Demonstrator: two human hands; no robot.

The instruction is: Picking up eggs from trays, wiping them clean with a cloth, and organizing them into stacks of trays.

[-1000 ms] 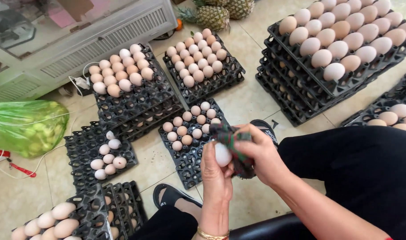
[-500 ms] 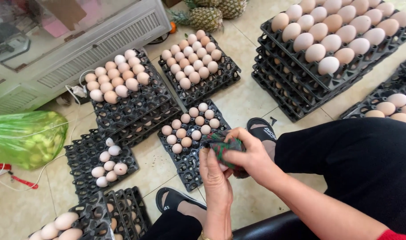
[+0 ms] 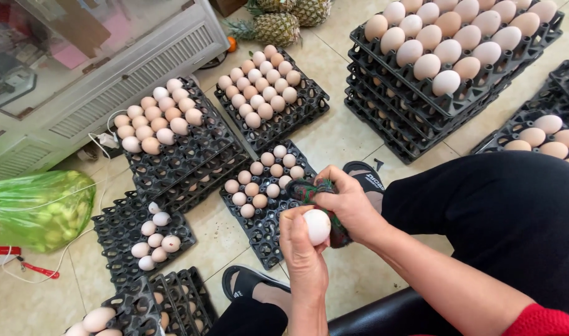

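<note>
We held the egg [image 3: 317,226] in our left hand [image 3: 304,255], fingers curled round its underside and thumb side, closed just enough to cradle it. Our right hand [image 3: 347,205] was clenched on a dark cloth [image 3: 309,188] pressed against the egg's far side. The egg sat between both hands, just near of the centre tray [image 3: 266,227] on the floor.

We judged the egg light, rigid but brittle, and smooth enough to slip when damp; it likely wanted a broad, gentle cup round the middle instead of pressure from fingertips at one spot. The cloth looked soft and limp, giving some grip.

Beyond the egg, the centre tray carried a cluster of small eggs [image 3: 259,180] in its far half, its near cells bare. Left of that tray lay a tray with a few pale eggs [image 3: 154,239], and farther left a green bag [image 3: 38,208]. Behind the centre tray stood two fuller stacks [image 3: 166,146], then pineapples [image 3: 275,26]. To its far right rose a tall stack of larger eggs [image 3: 446,43].
</note>
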